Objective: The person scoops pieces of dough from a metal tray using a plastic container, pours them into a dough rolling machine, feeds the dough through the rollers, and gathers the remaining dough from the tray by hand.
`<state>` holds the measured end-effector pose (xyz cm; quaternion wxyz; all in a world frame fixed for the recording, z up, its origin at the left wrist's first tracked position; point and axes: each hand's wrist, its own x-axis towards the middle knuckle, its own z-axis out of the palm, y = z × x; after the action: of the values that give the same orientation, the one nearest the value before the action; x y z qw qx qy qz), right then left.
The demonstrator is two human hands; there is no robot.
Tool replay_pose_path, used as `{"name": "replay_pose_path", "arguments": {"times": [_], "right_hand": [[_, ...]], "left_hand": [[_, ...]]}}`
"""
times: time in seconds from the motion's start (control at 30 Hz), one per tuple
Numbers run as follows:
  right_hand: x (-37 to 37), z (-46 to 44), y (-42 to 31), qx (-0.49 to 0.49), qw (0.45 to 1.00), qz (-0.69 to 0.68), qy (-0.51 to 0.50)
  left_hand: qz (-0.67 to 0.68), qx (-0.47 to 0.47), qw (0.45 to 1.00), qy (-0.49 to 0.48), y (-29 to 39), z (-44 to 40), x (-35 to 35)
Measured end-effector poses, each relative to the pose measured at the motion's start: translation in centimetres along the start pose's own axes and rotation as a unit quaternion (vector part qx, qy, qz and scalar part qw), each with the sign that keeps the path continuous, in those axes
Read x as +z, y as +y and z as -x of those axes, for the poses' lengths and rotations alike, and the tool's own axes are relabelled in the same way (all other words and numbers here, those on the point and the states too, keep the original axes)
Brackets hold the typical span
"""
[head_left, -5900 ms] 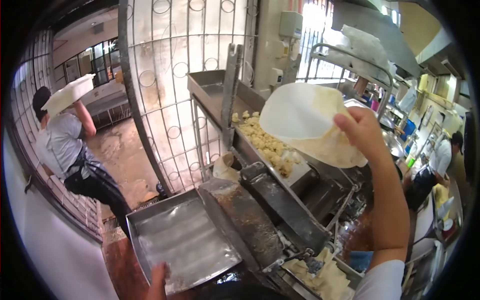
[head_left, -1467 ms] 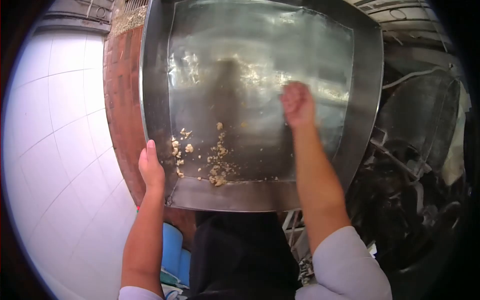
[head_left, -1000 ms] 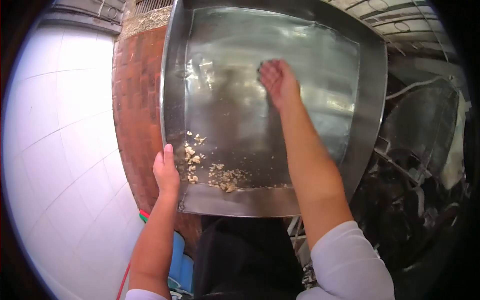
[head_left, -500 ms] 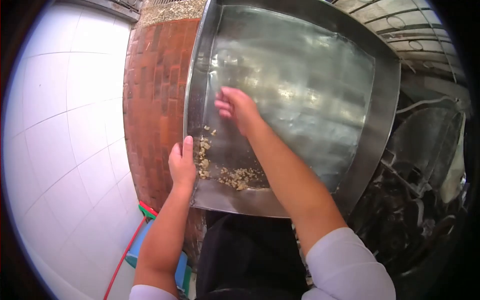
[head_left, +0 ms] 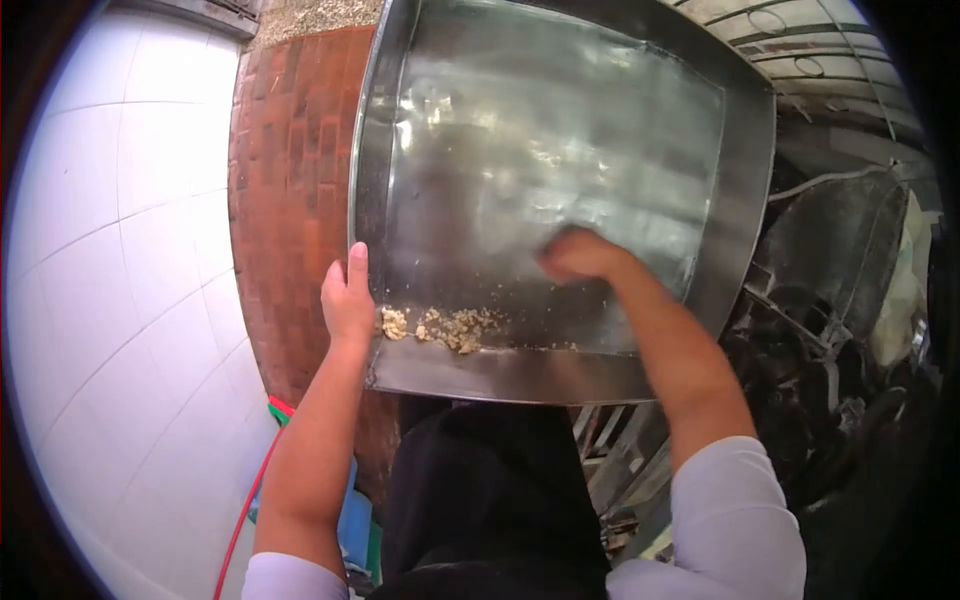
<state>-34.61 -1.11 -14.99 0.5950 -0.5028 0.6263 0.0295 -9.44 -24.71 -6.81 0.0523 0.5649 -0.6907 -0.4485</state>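
Note:
A large, shallow metal tray (head_left: 735, 230) with raised sides tilts toward me. My left hand (head_left: 348, 305) grips its left rim near the lower corner, thumb up along the edge. Pale crumbly bits (head_left: 460, 328) lie gathered along the near side, with a clump (head_left: 394, 323) in the near-left corner. My right hand (head_left: 580, 255) is over the tray's floor, right of the middle. Motion smears its fingers, so I cannot make out whether it holds anything or touches the metal.
A white tiled wall (head_left: 165, 160) runs along the left, beside a strip of red brick floor (head_left: 290, 180). A red-handled tool (head_left: 250, 490) and a blue container (head_left: 355, 525) are at lower left. Dark, cluttered metal parts (head_left: 810, 330) and a grille (head_left: 800, 50) lie on the right.
My right hand has swept right and slightly nearer across the tray. Crumbs from the left side now sit bunched in the near-left corner. My left hand keeps its hold on the rim.

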Motion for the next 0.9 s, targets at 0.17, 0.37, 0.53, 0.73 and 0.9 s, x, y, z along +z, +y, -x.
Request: {"name": "replay_pose_path", "arguments": {"times": [0.17, 0.37, 0.53, 0.73, 0.9], "right_hand": [[8.3, -1.1, -6.6, 0.117, 0.980, 0.033, -0.159], [7.8, -7.8, -20.3, 0.097, 0.989, -0.103, 0.034], [4.5, -0.6, -11.3, 0.093, 0.992, -0.072, -0.040], [5.8, 0.4, -2.2, 0.177, 0.983, 0.041, -0.010], [8.1, -7.9, -15.4, 0.078, 0.989, -0.070, 0.101]], "left_hand": [[0.003, -0.002, 1.000, 0.000, -0.1, 0.1, -0.1], [0.016, -0.007, 1.000, 0.000, -0.1, 0.0, 0.1], [0.010, -0.002, 1.000, 0.000, -0.3, 0.0, -0.1], [0.028, 0.011, 1.000, 0.007, -1.0, -0.3, 0.3], [0.013, -0.001, 1.000, 0.009, -0.3, 0.2, 0.2]]}}
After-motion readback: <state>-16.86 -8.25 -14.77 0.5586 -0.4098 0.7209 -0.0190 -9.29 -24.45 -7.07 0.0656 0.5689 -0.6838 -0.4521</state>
